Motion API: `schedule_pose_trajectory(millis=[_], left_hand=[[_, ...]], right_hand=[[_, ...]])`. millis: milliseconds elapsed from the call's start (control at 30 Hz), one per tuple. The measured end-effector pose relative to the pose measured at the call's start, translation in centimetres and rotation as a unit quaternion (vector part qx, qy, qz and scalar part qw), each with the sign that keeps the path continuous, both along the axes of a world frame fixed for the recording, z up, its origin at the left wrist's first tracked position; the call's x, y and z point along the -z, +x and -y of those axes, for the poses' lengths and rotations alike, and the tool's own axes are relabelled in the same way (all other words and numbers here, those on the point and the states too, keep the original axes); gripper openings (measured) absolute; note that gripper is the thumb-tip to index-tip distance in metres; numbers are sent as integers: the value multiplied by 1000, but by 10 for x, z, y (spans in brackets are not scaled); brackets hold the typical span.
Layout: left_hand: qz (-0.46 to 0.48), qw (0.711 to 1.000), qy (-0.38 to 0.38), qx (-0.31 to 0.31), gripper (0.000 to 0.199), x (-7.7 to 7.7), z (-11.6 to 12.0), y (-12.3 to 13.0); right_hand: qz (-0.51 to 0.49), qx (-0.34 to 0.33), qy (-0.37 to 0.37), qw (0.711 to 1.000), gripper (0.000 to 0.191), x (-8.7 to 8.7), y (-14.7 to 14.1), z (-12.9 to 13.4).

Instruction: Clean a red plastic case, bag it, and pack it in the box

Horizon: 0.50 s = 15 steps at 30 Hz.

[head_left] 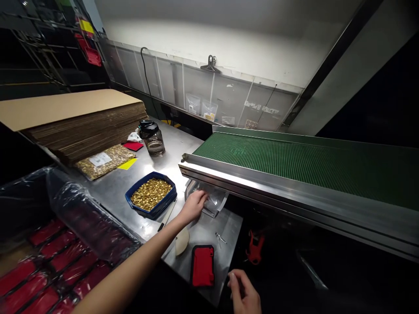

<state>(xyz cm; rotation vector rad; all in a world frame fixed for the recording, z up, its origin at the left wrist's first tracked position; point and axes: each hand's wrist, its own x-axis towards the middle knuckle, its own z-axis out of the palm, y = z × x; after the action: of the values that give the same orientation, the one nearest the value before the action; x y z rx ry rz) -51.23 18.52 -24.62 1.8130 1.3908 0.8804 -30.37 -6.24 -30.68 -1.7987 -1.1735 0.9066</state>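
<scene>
In the head view, my left arm stretches from the near left across the worktop [119, 183], my left hand [194, 205] palm down at the clear tray [216, 213] beneath the near edge of the conveyor [262, 179]. Its fingers are narrow and bent; I can't tell whether they pinch anything. My right hand [245, 293] is at the near edge of view, loosely curled and empty, thumb apart from the fingers, just right of the red case [203, 267] lying on the worktop.

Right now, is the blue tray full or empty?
Not empty: gold pieces spread wall to wall in the tray. How deep, I cannot tell.
</scene>
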Motion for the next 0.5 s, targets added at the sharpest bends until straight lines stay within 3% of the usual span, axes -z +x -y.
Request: schedule_pose_trajectory(millis=[167, 267, 367, 500], left_hand=[[140, 989, -48, -1, 41, -21, 49, 2], [205, 970, -121, 38, 46, -28, 80, 12], [255, 944, -199, 72, 50, -30, 110, 20], [330, 892, -298, 79, 42, -27, 136, 22]], right_hand=[[25, -85, 90, 992, 33, -76, -12, -62], [61, -127, 100, 985, 26, -109, -25, -93], [76, -164, 28, 983, 23, -118, -31, -104], [-4, -151, -25, 988, 22, -105, -24, -93]])
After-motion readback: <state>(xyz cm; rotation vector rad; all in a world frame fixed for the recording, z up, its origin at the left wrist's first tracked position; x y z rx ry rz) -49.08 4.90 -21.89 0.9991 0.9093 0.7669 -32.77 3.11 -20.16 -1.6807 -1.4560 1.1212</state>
